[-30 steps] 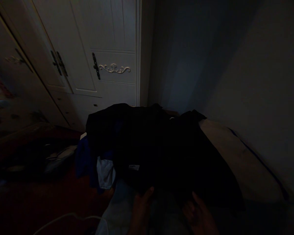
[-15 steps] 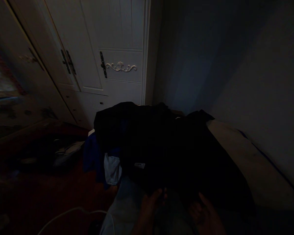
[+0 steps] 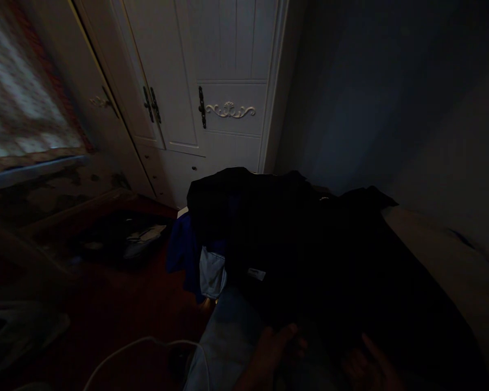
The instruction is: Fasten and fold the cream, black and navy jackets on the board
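Observation:
A large black garment (image 3: 309, 255) lies spread out in front of me, with a small white label (image 3: 256, 274) near its left part. My left hand (image 3: 275, 347) is at the garment's near edge, thumb and curled fingers closed on the cloth. To its right, my right hand (image 3: 369, 364) is at the same edge, fingers curled and one digit pointing up; the dark hides most of its grip. Blue cloth (image 3: 181, 247) and a light grey cloth piece (image 3: 212, 273) hang out at the garment's left side. Pale blue fabric (image 3: 228, 331) lies beneath.
A white wardrobe (image 3: 232, 144) with dark handles stands behind the garment. A white cable (image 3: 142, 340) curves over the red floor (image 3: 126, 309). A dark pile (image 3: 114, 236) lies on the floor at left, below a curtained window (image 3: 28, 98). The wall (image 3: 444, 125) is at right.
My view has turned left, so everything shifts right in the picture and more of the curtain shows. Both hands stay at the black garment's near edge.

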`<move>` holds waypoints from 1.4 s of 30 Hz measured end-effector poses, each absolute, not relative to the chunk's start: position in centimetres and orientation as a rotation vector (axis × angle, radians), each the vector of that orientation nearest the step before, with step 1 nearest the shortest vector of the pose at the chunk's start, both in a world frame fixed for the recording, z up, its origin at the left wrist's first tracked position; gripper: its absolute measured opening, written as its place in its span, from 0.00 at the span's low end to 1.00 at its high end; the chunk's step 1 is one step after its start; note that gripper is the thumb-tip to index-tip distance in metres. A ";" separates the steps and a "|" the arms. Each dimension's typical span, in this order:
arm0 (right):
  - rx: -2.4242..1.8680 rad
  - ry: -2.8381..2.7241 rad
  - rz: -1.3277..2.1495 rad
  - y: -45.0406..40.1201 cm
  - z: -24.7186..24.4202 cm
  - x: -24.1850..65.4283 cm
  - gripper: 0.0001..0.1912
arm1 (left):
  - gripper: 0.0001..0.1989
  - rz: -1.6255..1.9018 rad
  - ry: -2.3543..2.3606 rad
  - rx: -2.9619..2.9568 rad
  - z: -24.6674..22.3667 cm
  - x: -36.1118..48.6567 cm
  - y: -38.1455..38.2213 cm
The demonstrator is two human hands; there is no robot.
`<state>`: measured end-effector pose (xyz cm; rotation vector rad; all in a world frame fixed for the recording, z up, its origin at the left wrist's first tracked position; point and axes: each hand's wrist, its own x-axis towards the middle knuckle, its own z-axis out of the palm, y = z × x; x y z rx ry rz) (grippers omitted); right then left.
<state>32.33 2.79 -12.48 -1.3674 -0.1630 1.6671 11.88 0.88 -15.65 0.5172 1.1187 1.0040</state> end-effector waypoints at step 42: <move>-1.131 -0.231 1.581 1.7 -10.7 26.5 0.20 | 0.34 1.340 1.318 0.357 -12.5 11.3 1.2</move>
